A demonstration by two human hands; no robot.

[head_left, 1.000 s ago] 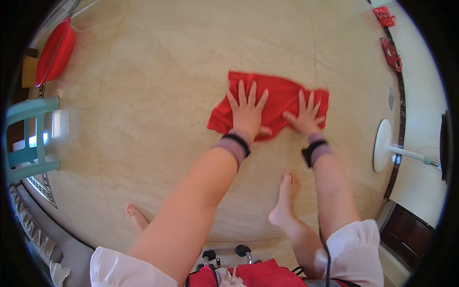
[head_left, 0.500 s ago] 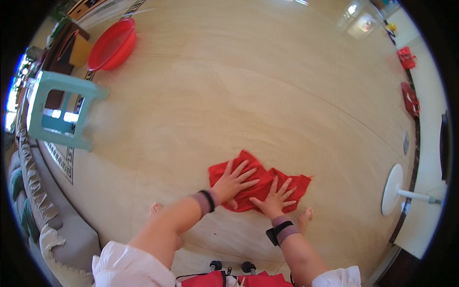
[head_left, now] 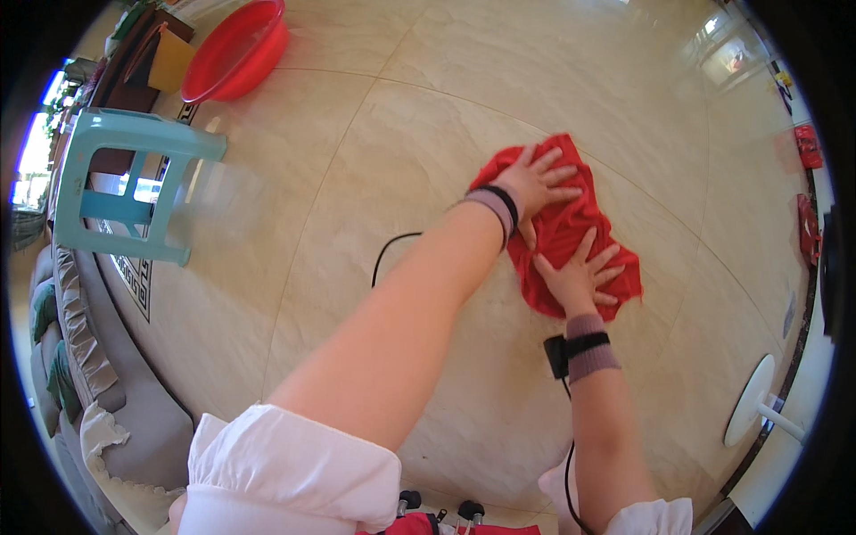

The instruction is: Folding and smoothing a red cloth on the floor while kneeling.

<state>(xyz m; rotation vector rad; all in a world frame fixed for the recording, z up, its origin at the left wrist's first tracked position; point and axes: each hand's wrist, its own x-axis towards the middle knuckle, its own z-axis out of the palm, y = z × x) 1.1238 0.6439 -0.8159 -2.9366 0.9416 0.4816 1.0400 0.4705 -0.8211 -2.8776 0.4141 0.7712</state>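
The left hand (head_left: pixel 535 183) lies flat, fingers spread, pressing on the upper part of a red cloth (head_left: pixel 571 232) on the floor (head_left: pixel 357 178). It grips nothing; the palm bears down on the fabric. The right hand (head_left: pixel 580 276) lies just below it, also flat and spread on the lower part of the cloth, closed on nothing. The two hands are near each other, the left thumb close to the right fingertips. Both wrists wear dark bands with mauve cuffs, and a small black box (head_left: pixel 556 355) sits by the right wrist with a cable (head_left: pixel 567 464) running down along the forearm. Both sleeves are white and pushed up.

The cloth is crumpled and lies on pale, glossy tiles, right of the middle of the floor, well apart from everything else. A thin black wire (head_left: pixel 388 250) loops out from behind the left forearm.

Toward the far left edge of the floor stands a turquoise stool (head_left: pixel 125 187), with a red basin (head_left: pixel 234 53) beyond it. A grey sofa (head_left: pixel 98 374) with a frilled cover runs along the left edge. At the right edge stands a white round base (head_left: pixel 749 401) on a stem, and red items (head_left: pixel 807 147) lie along the wall there.
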